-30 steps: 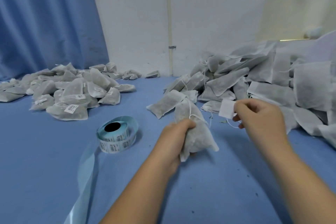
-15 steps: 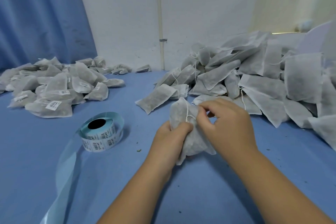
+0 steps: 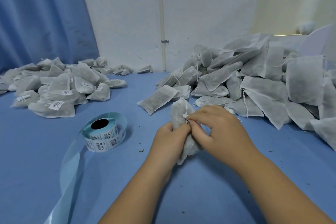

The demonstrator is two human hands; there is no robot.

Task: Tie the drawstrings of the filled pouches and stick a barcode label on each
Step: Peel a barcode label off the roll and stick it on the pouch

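A grey filled pouch (image 3: 179,112) stands upright at the middle of the blue table. My left hand (image 3: 170,141) grips its body from the left. My right hand (image 3: 216,132) is pressed against the pouch's right side, with thumb and fingertips pinching a small white label and the thin drawstring (image 3: 185,108) at the pouch's neck. The lower part of the pouch is hidden between both hands. A roll of barcode labels (image 3: 104,137) lies to the left, its pale blue backing strip (image 3: 70,165) trailing toward the table's near edge.
A heap of labelled pouches (image 3: 60,87) lies at the far left. A larger heap of unlabelled pouches (image 3: 263,85) fills the right side up to the white wall. A blue curtain (image 3: 40,14) hangs at the back left. Small dark crumbs dot the blue table (image 3: 127,178).
My right hand, which held a white label up and apart from the pouch, has come in against the pouch's neck. The left hand keeps its grip on the pouch.
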